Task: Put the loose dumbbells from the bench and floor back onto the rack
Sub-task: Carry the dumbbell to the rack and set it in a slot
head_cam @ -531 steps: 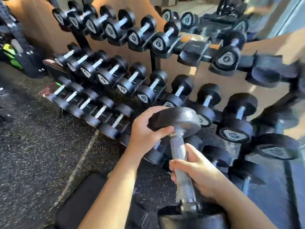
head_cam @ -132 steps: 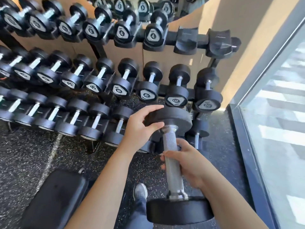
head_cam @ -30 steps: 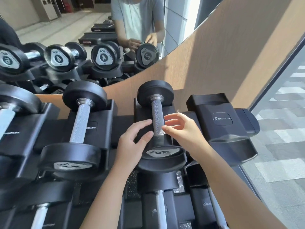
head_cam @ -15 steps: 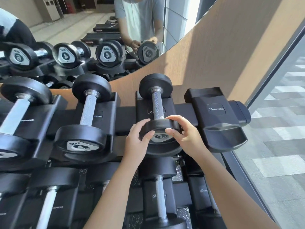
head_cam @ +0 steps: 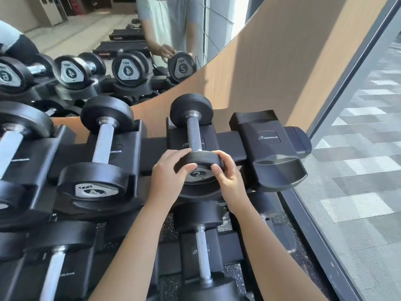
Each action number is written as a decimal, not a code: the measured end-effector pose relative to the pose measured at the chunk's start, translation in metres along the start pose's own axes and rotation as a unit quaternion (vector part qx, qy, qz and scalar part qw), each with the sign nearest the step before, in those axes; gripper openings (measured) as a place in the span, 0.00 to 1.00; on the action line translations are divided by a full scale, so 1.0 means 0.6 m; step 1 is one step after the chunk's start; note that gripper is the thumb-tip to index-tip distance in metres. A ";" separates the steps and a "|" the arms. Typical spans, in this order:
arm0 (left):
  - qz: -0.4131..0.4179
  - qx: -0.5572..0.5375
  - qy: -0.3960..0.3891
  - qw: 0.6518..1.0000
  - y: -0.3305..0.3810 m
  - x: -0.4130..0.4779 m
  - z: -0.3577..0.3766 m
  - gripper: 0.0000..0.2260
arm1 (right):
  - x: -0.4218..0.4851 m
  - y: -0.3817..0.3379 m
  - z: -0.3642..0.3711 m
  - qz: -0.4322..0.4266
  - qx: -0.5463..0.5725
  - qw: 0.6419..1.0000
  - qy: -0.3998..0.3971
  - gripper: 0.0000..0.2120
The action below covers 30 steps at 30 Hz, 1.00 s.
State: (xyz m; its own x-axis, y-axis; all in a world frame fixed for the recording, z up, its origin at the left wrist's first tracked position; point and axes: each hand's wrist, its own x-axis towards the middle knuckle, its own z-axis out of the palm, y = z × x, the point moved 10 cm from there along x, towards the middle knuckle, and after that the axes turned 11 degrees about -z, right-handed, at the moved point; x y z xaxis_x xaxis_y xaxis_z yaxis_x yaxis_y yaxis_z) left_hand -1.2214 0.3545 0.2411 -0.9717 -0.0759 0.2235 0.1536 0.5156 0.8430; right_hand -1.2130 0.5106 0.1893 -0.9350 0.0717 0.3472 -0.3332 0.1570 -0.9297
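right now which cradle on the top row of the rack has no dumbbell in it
The far-right cradle, the end one nearest the window. The cradle beside it holds the dumbbell marked 2, which both hands grip at its near head, and the next one left holds a dumbbell marked 4.

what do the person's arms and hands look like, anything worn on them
Both forearms are bare up to the frame's bottom edge: no sleeves, gloves, watch or wristbands. The left hand and right hand show no rings, and the visible nails are short and unpainted. The mirror reflection shows a light grey short-sleeved T-shirt.

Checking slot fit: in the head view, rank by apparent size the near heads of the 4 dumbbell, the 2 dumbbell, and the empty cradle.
1. empty cradle
2. 4 dumbbell near head
3. 2 dumbbell near head, partly covered by both hands

Wide-angle view; distances differ little.
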 end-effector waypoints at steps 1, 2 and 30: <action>-0.001 -0.013 -0.007 1.000 -0.005 -0.002 0.003 0.16 | 0.001 -0.002 -0.004 0.002 -0.013 1.000 -0.007 0.19; -0.004 -0.034 -0.016 0.999 -0.011 -0.004 0.005 0.16 | 0.002 -0.005 -0.006 0.003 -0.029 0.999 -0.015 0.18; 0.041 -0.029 -0.013 0.999 0.015 -0.005 0.006 0.16 | -0.003 -0.012 -0.022 -0.014 -0.006 0.998 0.065 0.16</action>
State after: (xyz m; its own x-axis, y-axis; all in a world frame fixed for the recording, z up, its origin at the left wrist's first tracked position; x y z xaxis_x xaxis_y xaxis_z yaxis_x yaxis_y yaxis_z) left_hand -1.2176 0.3626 0.2463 -0.9597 -0.0124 0.2807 0.2423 0.4689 0.8494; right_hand -1.2076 0.5222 0.1973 -0.9013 0.1938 0.3875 -0.3574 0.1730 -0.9178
